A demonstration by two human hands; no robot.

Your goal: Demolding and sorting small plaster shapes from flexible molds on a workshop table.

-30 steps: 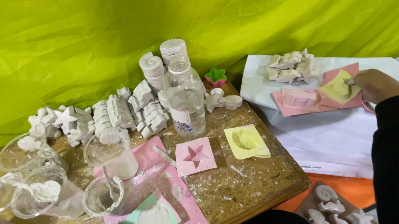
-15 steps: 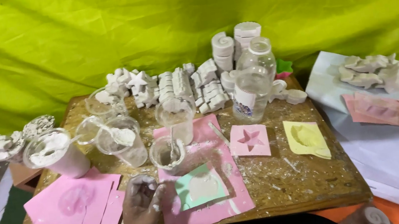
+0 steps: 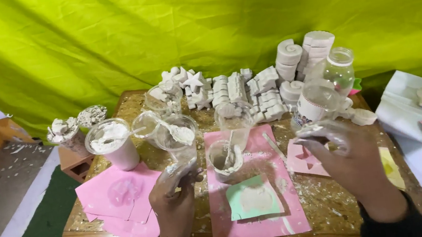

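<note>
Plaster-dusted hands hover above a wooden worktop (image 3: 339,210) cluttered with casting supplies. The left hand (image 3: 173,192) hangs with fingers loosely curled and holds nothing, just below a clear plastic cup (image 3: 226,158) of wet white mix; a stirring stick in the cup leans up and slightly right. The right hand (image 3: 344,157) is spread open and empty, just in front of a clear plastic bottle (image 3: 314,101) that tilts to the right, its long axis leaning toward a second bottle behind. Between the hands, a green mould (image 3: 251,198) lies flat on a pink sheet (image 3: 270,223), seemingly filled with white plaster. Rows of finished white casts (image 3: 251,88) line the back, so much casting looks done; other pink moulds (image 3: 119,191) appear unfilled.
</note>
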